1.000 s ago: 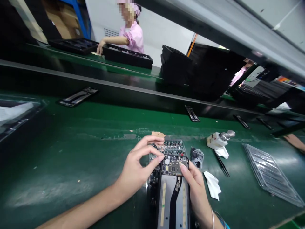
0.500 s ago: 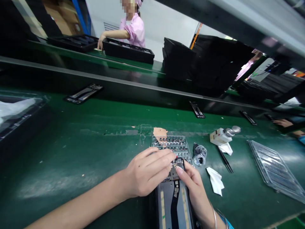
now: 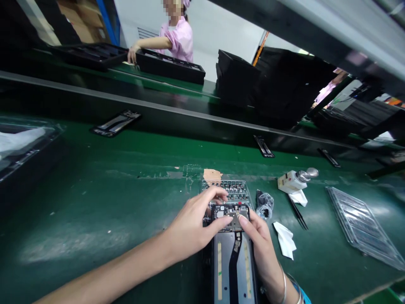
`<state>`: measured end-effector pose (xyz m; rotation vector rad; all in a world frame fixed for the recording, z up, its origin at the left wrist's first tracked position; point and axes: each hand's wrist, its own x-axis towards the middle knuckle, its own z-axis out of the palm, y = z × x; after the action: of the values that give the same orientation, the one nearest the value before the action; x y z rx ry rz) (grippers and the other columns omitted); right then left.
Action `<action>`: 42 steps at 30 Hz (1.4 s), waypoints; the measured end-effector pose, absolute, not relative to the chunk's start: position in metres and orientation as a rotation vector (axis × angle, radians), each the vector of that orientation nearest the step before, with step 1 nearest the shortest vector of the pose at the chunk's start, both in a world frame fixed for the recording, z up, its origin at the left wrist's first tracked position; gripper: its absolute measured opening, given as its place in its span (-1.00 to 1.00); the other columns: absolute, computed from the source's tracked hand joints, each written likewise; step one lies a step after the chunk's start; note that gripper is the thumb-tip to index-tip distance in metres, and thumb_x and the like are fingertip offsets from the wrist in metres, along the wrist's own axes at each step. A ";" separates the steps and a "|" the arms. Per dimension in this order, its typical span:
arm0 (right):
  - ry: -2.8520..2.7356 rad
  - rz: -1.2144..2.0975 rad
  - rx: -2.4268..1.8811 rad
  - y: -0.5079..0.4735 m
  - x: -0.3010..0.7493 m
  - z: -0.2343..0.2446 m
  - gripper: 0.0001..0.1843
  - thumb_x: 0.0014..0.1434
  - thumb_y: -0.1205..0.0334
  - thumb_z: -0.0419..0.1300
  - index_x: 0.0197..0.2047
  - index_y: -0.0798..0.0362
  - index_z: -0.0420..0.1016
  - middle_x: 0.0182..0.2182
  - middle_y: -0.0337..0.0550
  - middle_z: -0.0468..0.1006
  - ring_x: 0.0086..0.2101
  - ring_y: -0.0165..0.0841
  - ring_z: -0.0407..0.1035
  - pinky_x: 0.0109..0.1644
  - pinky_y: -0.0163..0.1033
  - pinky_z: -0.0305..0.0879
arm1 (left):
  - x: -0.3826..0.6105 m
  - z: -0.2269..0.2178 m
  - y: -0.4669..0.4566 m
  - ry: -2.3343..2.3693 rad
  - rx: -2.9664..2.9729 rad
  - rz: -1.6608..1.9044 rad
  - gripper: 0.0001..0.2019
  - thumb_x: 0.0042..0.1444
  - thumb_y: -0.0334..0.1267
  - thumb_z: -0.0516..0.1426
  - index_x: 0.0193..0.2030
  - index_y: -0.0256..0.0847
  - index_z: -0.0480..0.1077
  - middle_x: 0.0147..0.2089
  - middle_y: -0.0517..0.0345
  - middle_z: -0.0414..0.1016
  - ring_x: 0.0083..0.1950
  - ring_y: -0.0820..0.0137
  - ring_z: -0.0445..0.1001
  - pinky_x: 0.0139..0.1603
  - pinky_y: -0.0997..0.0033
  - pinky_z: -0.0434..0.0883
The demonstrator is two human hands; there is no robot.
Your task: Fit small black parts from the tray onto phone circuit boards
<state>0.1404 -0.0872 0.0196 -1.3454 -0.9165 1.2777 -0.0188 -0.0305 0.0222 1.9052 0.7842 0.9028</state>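
Note:
An opened smartphone (image 3: 223,268), with its circuit board, a black flex cable and two adhesive strips bare, stands tilted towards me at the lower middle. My right hand (image 3: 264,245) grips its right edge, thumb resting on the board. At the upper left corner, my left hand (image 3: 193,223) has its thumb on the board and its other fingers curled past the top edge. Those fingertips are partly hidden. Just behind the phone lies a clear plastic tray (image 3: 236,188) of small parts, partly covered by my left hand and the phone.
To the right are a white dispenser bottle (image 3: 289,182), tweezers (image 3: 299,214), a white wipe (image 3: 285,240), a bagged roll (image 3: 264,206) and clear trays (image 3: 363,228). Other opened phones (image 3: 116,123) line the back. Across the bench, a person in pink (image 3: 177,40) reaches between black trays (image 3: 171,67).
My left hand has opened out from bunched fingers over the board to thumb on front, fingers beyond the top edge. Phones at the back slid slightly right. A hand at far right has left view.

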 end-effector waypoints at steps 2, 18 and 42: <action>-1.016 1.285 -1.334 -0.086 0.142 0.020 -0.81 0.10 0.13 0.14 -0.24 0.02 0.45 -0.43 -0.26 0.48 -0.42 -0.40 0.33 -0.32 -0.36 0.24 | -0.014 0.020 -0.033 0.746 1.526 0.717 -0.80 0.08 -0.31 0.07 -0.15 -0.17 0.18 -0.24 0.16 0.41 -0.27 0.40 0.40 -0.32 0.44 0.34; -1.532 0.954 -1.539 -0.080 0.154 0.015 -0.80 0.09 0.19 0.09 -0.51 0.07 0.25 -0.61 -0.34 0.18 -0.55 -0.48 0.06 -0.49 -0.37 -0.02 | -0.009 0.008 -0.039 0.699 1.388 0.595 -0.94 0.12 -0.27 0.01 -0.28 -0.17 0.20 -0.45 0.32 0.21 -0.47 0.52 0.09 -0.45 0.51 0.06; -0.941 1.082 -1.329 -0.077 0.157 0.008 -0.81 0.13 0.08 0.09 -0.40 0.02 0.30 -0.54 -0.30 0.27 -0.52 -0.45 0.17 -0.48 -0.39 0.13 | -0.009 0.023 -0.059 0.998 2.028 0.572 -0.27 -0.08 -0.27 0.17 0.24 0.13 -0.02 0.33 0.15 -0.14 0.28 0.04 -0.05 0.17 -0.08 0.06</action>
<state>0.1567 -0.0767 0.0081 -1.3286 -0.9413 1.0818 -0.0087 -0.0585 0.0232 2.0283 0.9981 0.5723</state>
